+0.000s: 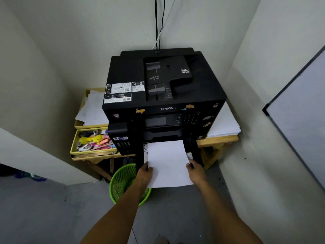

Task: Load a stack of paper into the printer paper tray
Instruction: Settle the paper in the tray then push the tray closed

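A black Epson printer [163, 85] stands on a wooden table in a room corner. Its paper tray [190, 152] is pulled out at the lower front. A white stack of paper [168, 162] lies over the tray, its far end at the printer's front and its near end sticking out past the tray. My left hand [145, 173] grips the stack's left edge, thumb on top. My right hand [196, 170] grips its right edge the same way.
A green mesh bin [121, 182] stands on the floor under my left forearm. A yellow tray of stationery [93, 141] and loose sheets [91, 108] sit left of the printer, a further pile of paper [224, 122] to its right. Walls close in on both sides.
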